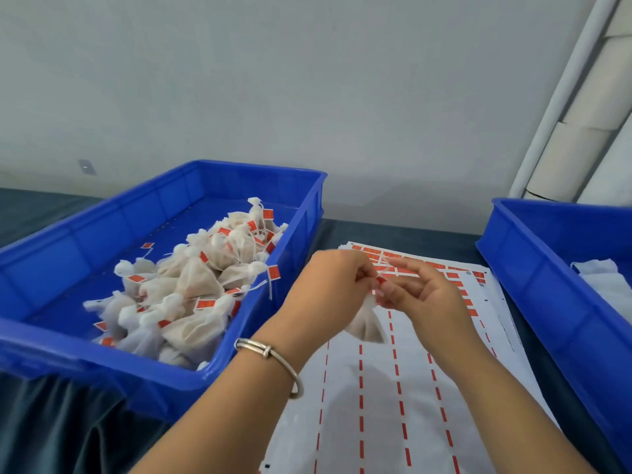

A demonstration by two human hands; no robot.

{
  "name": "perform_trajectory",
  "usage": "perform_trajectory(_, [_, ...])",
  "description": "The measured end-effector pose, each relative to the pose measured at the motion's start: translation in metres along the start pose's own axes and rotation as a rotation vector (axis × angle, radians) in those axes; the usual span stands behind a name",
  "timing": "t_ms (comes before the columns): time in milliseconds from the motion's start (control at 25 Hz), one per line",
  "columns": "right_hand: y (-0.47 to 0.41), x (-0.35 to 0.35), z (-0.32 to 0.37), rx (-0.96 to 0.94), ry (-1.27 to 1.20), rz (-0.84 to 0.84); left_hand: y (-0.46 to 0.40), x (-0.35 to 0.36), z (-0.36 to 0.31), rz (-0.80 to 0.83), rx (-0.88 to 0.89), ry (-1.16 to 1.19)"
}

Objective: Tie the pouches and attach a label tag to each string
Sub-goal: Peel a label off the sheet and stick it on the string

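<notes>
Both hands meet above the label sheet (393, 398), a little right of the frame's centre. The left hand (328, 289) is curled, its thumb and forefinger pinched together on the thin white string (388, 265) at the neck of a pouch (366, 325). The right hand (424, 295) comes in from about 5 o'clock and is only half closed: thumb and forefinger nip the same string along with a small red label tag (382, 278), while the other fingers fan out loosely. The pouch, white mesh with a pale filling, hangs below the two hands at roughly 6 o'clock from the fingertips, just over the sheet (whether its bottom touches the paper cannot be told). A metal bangle (270, 354) sits on the left wrist.

The sheet is white, crossed by red dashed lines, and red labels remain on it at its far end, toward 12 o'clock from the hands. At 9 o'clock stands a blue tray (102, 364) holding a heap of finished pouches (191, 285), each with a red tag on its string; one tag hangs over the tray's right wall. At 3 o'clock a second blue tray (547, 302) holds some white material (605, 278), only partly in view. Everything rests on a dark table (51, 422) against a pale wall.
</notes>
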State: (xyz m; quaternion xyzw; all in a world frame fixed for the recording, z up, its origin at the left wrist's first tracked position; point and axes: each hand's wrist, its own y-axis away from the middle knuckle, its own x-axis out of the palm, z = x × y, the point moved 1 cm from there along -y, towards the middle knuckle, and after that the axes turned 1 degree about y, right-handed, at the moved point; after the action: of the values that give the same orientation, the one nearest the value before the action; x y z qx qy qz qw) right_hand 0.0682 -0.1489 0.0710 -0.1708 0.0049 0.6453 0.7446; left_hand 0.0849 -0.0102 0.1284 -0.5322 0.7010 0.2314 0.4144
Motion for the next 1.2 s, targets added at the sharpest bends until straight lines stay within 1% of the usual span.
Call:
perform_trajectory(120, [0.012,0.002,0.019,-0.063,-0.083,0.035,0.023,-0.031,0.003,-0.288,0.055,0.084])
perform_trajectory(200, [0.021,0.007,0.021,-0.068,-0.04,0.031,0.031,-0.058,0.014,-0.454,0.036,0.193])
perform_trajectory(280, [0.027,0.01,0.016,-0.055,0.019,0.038,0.036,-0.083,0.034,-0.572,-0.018,0.248])
perform_trajectory(320, [0.029,0.011,0.012,-0.052,0.049,0.052,0.037,-0.095,0.046,-0.608,-0.058,0.193])
perform_trajectory(440, [0.031,0.013,0.003,-0.042,0.104,0.075,0.038,-0.124,0.085,-0.69,-0.183,-0.079])
perform_trajectory(520, [0.032,0.015,-0.001,-0.034,0.122,0.086,0.035,-0.133,0.11,-0.709,-0.275,-0.161])
perform_trajectory(600, [0.032,0.016,-0.001,-0.026,0.142,0.104,0.031,-0.13,0.131,-0.631,-0.388,-0.21])
perform_trajectory(680, [0.032,0.015,-0.001,-0.017,0.164,0.12,0.026,-0.117,0.145,-0.457,-0.472,-0.27])
perform_trajectory(720, [0.032,0.013,0.0,-0.013,0.179,0.124,0.025,-0.109,0.148,-0.381,-0.482,-0.295])
perform_trajectory(760, [0.032,0.011,0.001,-0.009,0.195,0.124,0.024,-0.104,0.147,-0.341,-0.473,-0.311])
perform_trajectory(840, [0.03,-0.001,0.005,-0.004,0.224,0.112,0.02,-0.101,0.131,-0.365,-0.421,-0.309])
perform_trajectory(920, [0.025,-0.02,0.016,0.002,0.246,0.078,0.014,-0.101,0.1,-0.451,-0.34,-0.309])
perform_trajectory(960, [0.021,-0.034,0.023,0.005,0.258,0.041,0.011,-0.097,0.081,-0.484,-0.285,-0.292])
perform_trajectory(1000, [0.016,-0.051,0.032,0.007,0.264,-0.01,0.007,-0.089,0.061,-0.478,-0.226,-0.263])
perform_trajectory(1040, [0.01,-0.07,0.042,-0.003,0.247,-0.074,0.004,-0.077,0.042,-0.42,-0.173,-0.238])
perform_trajectory(1080, [0.002,-0.091,0.052,-0.017,0.231,-0.143,0.001,-0.06,0.025,-0.316,-0.115,-0.226])
perform_trajectory(1200, [-0.022,-0.158,0.071,-0.024,0.245,-0.364,0.0,0.013,-0.009,0.128,0.047,-0.232])
